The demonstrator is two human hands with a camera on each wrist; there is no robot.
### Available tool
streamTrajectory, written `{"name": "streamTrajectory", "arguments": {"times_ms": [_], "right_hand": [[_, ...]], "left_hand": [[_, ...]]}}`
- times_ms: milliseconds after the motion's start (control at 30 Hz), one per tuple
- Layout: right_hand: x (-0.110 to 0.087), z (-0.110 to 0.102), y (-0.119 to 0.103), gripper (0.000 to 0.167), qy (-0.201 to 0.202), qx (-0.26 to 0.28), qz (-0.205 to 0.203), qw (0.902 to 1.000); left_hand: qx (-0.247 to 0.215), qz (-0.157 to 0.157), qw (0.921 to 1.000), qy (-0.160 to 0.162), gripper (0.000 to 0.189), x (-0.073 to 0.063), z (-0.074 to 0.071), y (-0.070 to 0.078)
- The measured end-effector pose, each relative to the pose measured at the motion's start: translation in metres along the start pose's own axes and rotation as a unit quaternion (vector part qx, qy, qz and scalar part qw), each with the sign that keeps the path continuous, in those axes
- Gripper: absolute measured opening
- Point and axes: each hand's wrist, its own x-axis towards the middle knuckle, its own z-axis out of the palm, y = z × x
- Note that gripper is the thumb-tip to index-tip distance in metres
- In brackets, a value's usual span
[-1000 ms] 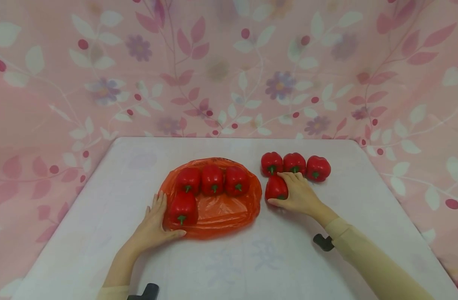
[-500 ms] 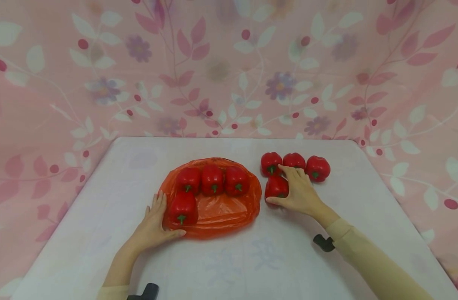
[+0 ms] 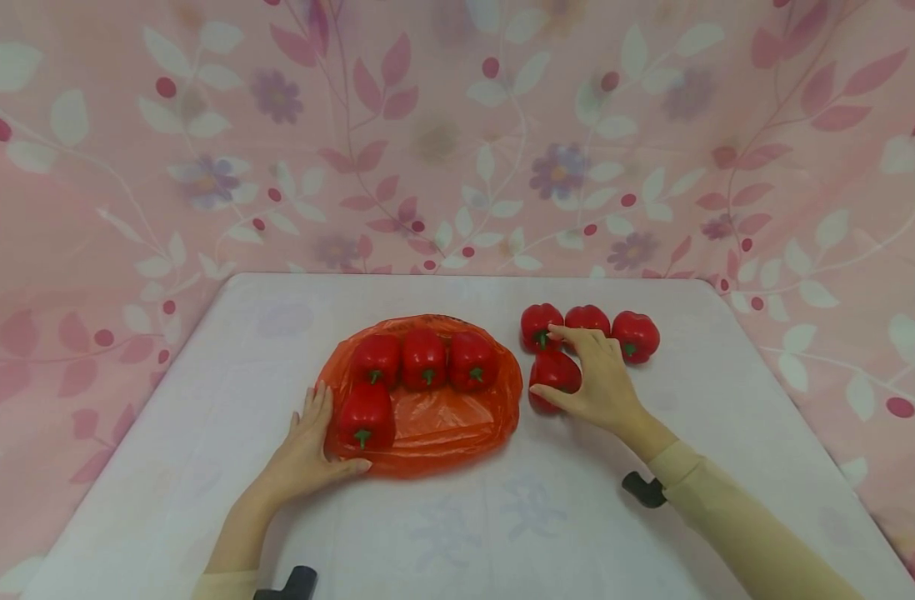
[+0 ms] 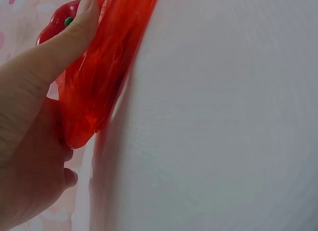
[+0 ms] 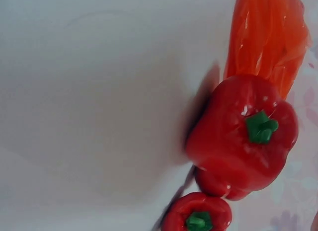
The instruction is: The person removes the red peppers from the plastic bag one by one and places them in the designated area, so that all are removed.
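Observation:
An orange plastic bag [image 3: 442, 425], its rim rolled down, lies spread on the table with several red bell peppers [image 3: 424, 357] inside, three along the back and one at front left. My left hand [image 3: 300, 454] rests against the bag's left side, fingers spread along it and thumb across the front rim. Right of the bag, a single bell pepper [image 3: 553, 372] stands between the thumb and fingers of my right hand [image 3: 603, 387], which are spread apart around it. In the right wrist view no fingers touch that bell pepper [image 5: 238, 141].
Behind my right hand, three more bell peppers [image 3: 635, 337] stand in a row, partly hidden by the fingers. The white table [image 3: 487, 533] ends at a pink floral curtain [image 3: 457, 150]. Dark wrist mounts hang below both sleeves.
My right hand's fingers have loosened and spread from the bell pepper, the fingertips rising off it. The pepper stays beside the bag. My left hand and the bag have not moved.

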Motion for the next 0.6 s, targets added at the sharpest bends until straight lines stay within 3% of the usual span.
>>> {"name": "streamTrajectory", "arguments": {"times_ms": [200, 600], "right_hand": [[0.005, -0.003, -0.014, 0.083, 0.026, 0.016, -0.040, 0.9988], [0.017, 0.003, -0.029, 0.081, 0.031, 0.036, -0.066, 0.9967]], "left_hand": [[-0.002, -0.005, 1.0000, -0.005, 0.126, 0.000, 0.001, 0.000], [-0.004, -0.011, 0.9999, -0.010, 0.126, 0.000, 0.000, 0.000]]}}
